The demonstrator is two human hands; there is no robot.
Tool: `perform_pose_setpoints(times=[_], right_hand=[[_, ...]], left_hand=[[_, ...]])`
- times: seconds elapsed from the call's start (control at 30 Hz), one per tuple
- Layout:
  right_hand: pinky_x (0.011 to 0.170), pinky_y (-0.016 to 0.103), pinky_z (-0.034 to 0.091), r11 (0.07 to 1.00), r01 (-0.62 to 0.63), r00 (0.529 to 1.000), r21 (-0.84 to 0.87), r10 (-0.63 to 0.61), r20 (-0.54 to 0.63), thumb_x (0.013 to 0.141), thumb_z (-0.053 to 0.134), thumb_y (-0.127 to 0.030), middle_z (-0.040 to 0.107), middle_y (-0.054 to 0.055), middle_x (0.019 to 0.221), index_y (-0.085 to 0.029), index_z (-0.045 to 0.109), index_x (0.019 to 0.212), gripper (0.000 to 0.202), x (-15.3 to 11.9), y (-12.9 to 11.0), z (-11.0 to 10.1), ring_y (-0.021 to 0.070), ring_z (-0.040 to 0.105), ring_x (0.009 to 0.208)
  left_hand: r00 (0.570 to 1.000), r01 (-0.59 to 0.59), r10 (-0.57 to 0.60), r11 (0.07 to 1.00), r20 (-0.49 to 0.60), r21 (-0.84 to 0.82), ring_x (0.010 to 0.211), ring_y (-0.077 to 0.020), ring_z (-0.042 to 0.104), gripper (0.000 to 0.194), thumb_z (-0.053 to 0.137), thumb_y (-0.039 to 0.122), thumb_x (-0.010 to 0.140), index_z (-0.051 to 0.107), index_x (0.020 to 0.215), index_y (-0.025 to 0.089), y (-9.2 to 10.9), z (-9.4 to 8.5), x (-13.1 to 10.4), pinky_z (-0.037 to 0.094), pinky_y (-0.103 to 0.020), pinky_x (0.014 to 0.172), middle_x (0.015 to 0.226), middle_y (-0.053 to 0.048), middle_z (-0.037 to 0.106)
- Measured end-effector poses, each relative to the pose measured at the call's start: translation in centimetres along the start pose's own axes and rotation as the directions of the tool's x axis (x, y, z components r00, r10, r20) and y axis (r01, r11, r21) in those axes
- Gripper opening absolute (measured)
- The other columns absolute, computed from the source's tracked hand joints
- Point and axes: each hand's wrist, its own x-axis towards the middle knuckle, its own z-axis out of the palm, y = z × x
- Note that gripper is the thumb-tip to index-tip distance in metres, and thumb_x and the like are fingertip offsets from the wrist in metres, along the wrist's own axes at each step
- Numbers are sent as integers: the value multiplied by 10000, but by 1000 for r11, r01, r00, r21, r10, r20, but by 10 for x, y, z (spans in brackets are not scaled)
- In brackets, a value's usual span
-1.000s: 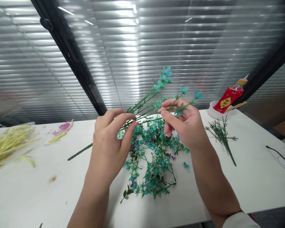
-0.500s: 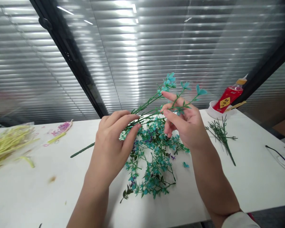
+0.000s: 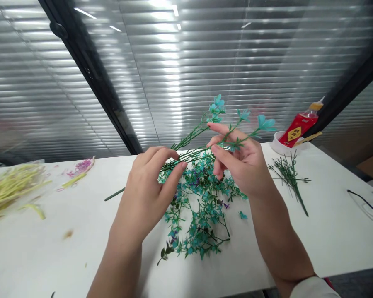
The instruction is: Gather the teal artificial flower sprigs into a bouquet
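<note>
An artificial flower stem (image 3: 191, 136) with thin green branches and turquoise blossoms is held between my hands above the table. My left hand (image 3: 152, 178) is closed round the lower branches, and the thick green stalk end sticks out to its left. My right hand (image 3: 236, 159) pinches one blossom-tipped branch between thumb and fingers, its index finger stretched toward another branch. Below both hands lies a pile of turquoise flower sprigs (image 3: 202, 211) with a few purple bits. A single loose blossom (image 3: 243, 215) rests right of the pile.
A bare green stem (image 3: 290, 180) lies to the right, near a red bottle (image 3: 299, 127) leaning in a white bowl (image 3: 281, 147). Eyeglasses (image 3: 365, 205) lie at the right edge. Yellow strips in plastic (image 3: 12, 186) and purple scraps (image 3: 81, 167) are left. Blinds stand behind the table (image 3: 90, 256).
The flower stem has shifted slightly to the right, its stalk end now closer to my left hand. The branches in my right hand have turned a little; both hands have barely moved.
</note>
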Motion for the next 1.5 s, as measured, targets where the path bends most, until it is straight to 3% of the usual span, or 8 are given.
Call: perform_pose_setpoints(times=[0.43, 0.6, 0.8, 1.1, 1.27, 1.37, 1.43, 1.5], right_hand=[[494, 218, 539, 999, -44, 992, -22, 46, 119, 918, 647, -381, 649, 42, 1197, -283, 681, 1205, 305, -6, 5, 14, 37, 574, 533], [519, 207, 547, 998, -32, 987, -54, 40, 153, 937, 623, -355, 648, 21, 1145, -303, 689, 1211, 286, -8, 4, 16, 31, 565, 543], [515, 213, 566, 997, -58, 984, -46, 64, 165, 924, 637, -362, 652, 28, 1134, -293, 644, 1279, 361, -6, 5, 19, 40, 584, 542], [525, 274, 591, 986, -167, 982, -15, 167, 87, 870, 706, -414, 676, 73, 1188, -262, 477, 1373, 573, -4, 6, 17, 107, 663, 586], [512, 255, 533, 978, -203, 972, -57, 208, 111, 889, 669, -466, 678, 39, 1078, -246, 498, 1239, 448, 2, 19, 22, 104, 655, 592], [515, 263, 497, 946, -178, 911, -271, 263, 318, 953, 568, -430, 691, 39, 1068, -236, 596, 1143, 273, 5, 33, 31, 93, 622, 581], [555, 292, 501, 891, -61, 812, -450, 307, 497, 988, 496, -347, 714, 47, 1055, -223, 638, 1159, 255, 4, 46, 41, 110, 616, 605], [751, 366, 541, 822, 137, 713, -553, 305, 631, 998, 469, -253, 718, 80, 1093, -192, 651, 1201, 279, 0, 63, 55, 191, 671, 854]], left_hand=[[959, 12, 48, 978, -281, 209, 769, -180, 651, 328, 688, 363, 875, 582, 616, 193, -8, 7, 1, 468, -325, 674, 898, -38, 709], [952, 2, 62, 978, -300, 209, 824, -201, 654, 87, 673, 270, 882, 602, 883, 220, -5, 5, -1, 480, -345, 739, 856, -19, 673], [966, -58, 90, 989, -241, 138, 813, -155, 658, 180, 587, 148, 917, 614, 1081, 219, -4, 8, -1, 498, -287, 731, 896, -7, 682], [897, 254, -189, 961, -400, 114, 723, -153, 621, 195, 541, 275, 927, 587, 1110, 224, -19, -6, 3, 494, -314, 639, 951, -30, 661], [839, 394, -327, 916, -435, 72, 757, -159, 639, 265, 522, 325, 925, 570, 1167, 229, -26, -20, 3, 484, -354, 665, 1048, -33, 664], [834, 436, -393, 900, -386, 24, 823, -168, 654, 282, 486, 368, 957, 534, 1216, 269, -29, -25, 2, 496, -375, 723, 1121, -25, 648], [833, 453, -421, 891, -359, 7, 791, -165, 656, 253, 505, 362, 951, 530, 1190, 282, -31, -26, 2, 503, -377, 727, 1067, -15, 670], [843, 458, -433, 889, -319, 1, 761, -162, 653, 229, 511, 351, 950, 526, 1168, 284, -33, -26, 2, 505, -380, 728, 1013, -9, 688]])
